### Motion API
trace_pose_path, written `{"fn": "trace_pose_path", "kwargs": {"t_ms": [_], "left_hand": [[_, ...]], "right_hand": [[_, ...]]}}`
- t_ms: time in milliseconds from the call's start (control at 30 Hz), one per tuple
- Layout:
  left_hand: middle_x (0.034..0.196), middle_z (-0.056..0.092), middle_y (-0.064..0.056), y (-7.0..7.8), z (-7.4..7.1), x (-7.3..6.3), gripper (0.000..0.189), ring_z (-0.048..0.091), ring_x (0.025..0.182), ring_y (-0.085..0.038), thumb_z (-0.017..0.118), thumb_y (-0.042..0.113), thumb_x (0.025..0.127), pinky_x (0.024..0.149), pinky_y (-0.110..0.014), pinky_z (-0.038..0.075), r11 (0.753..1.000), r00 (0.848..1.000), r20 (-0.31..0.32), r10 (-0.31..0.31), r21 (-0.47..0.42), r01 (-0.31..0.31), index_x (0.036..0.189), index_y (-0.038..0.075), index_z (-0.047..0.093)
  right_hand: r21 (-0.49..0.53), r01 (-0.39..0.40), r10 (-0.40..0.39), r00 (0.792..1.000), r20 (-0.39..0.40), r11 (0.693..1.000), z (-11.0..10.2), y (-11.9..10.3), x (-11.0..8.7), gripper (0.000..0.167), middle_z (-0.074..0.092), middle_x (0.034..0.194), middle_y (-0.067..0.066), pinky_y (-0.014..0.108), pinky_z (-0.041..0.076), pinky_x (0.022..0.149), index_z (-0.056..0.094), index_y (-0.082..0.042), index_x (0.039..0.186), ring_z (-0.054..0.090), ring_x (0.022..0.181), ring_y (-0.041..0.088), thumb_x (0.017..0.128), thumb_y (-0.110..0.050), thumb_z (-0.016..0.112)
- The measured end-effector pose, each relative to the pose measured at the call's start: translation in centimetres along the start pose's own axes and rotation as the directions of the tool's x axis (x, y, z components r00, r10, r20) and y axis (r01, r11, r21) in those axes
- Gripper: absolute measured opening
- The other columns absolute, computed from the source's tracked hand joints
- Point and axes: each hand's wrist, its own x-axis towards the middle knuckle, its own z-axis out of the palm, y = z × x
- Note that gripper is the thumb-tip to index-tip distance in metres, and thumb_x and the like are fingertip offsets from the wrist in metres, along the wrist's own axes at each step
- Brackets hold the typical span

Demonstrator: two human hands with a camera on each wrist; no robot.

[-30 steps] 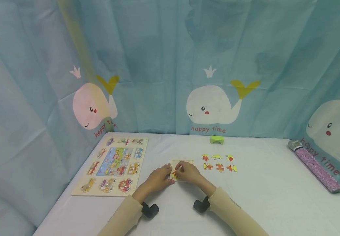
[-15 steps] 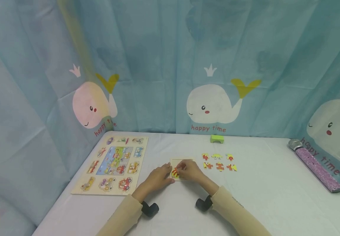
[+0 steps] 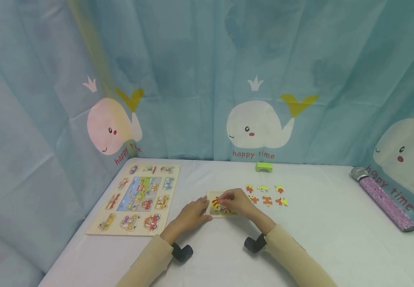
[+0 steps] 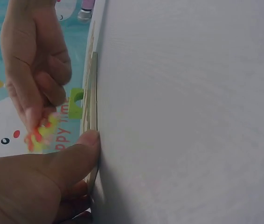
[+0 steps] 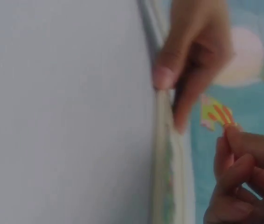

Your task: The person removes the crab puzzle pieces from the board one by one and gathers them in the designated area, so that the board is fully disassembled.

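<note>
My right hand [image 3: 236, 201] pinches a yellow jigsaw piece [image 5: 219, 113] with red stripes between thumb and fingertips. The piece is raised above a small square wooden puzzle board [image 3: 225, 216], apart from it in both wrist views. Some printed colour shows on the board, but the hand covers much of it. At the board's left side, my left hand [image 3: 190, 215] holds it between thumb and fingers, the thumb on the near edge. Several red and yellow jigsaw pieces [image 3: 267, 200] lie in two rows to the right of the board.
A large wooden vehicle puzzle [image 3: 140, 194] lies at the left of the white table. A green arch block [image 3: 264, 167] stands near the back. A microphone with a pink glittery handle [image 3: 386, 201] lies along the right side. Blue whale-print curtain [image 3: 178, 119] hangs behind.
My right hand has lifted the jigsaw piece off the board, moving up and slightly right, so more of the board shows. My left hand stays at the board's left edge.
</note>
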Motion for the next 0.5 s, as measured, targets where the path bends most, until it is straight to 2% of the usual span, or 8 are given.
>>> {"fn": "trace_pose_path", "kwargs": {"t_ms": [100, 300, 500], "left_hand": [[0.141, 0.041, -0.018, -0.2, 0.2, 0.0, 0.061, 0.042, 0.128, -0.037, 0.064, 0.035, 0.084, 0.103, -0.050, 0.037, 1.000, 1.000, -0.004, -0.006, 0.002, 0.006, 0.131, -0.001, 0.048], [0.141, 0.042, -0.018, -0.3, 0.1, -0.1, 0.060, 0.042, 0.128, -0.037, 0.063, 0.034, 0.084, 0.103, -0.050, 0.037, 1.000, 1.000, -0.026, 0.009, -0.011, -0.009, 0.130, -0.002, 0.048], [0.142, 0.040, -0.017, -0.2, 0.2, 0.0, 0.060, 0.040, 0.129, -0.036, 0.063, 0.034, 0.085, 0.104, -0.050, 0.036, 1.000, 1.000, -0.019, 0.000, -0.021, -0.001, 0.131, -0.001, 0.048]], "right_hand": [[0.026, -0.075, 0.075, 0.997, -0.013, 0.997, -1.5, 0.3, -0.6, 0.014, 0.069, 0.086, -0.003, 0.023, 0.048, 0.067, 0.072, -0.014, 0.087, 0.057, 0.076, 0.010, 0.081, -0.027, 0.069], [-0.017, -0.192, 0.190, 0.979, -0.075, 0.981, -4.5, 2.2, -2.6, 0.017, 0.071, 0.090, -0.004, 0.026, 0.049, 0.071, 0.075, -0.018, 0.086, 0.059, 0.082, 0.010, 0.076, -0.031, 0.074], [-0.063, -0.237, 0.230, 0.968, -0.099, 0.969, -6.2, 4.4, -5.0, 0.019, 0.071, 0.089, -0.003, 0.024, 0.047, 0.072, 0.075, -0.015, 0.085, 0.059, 0.084, 0.009, 0.075, -0.031, 0.075]]}}
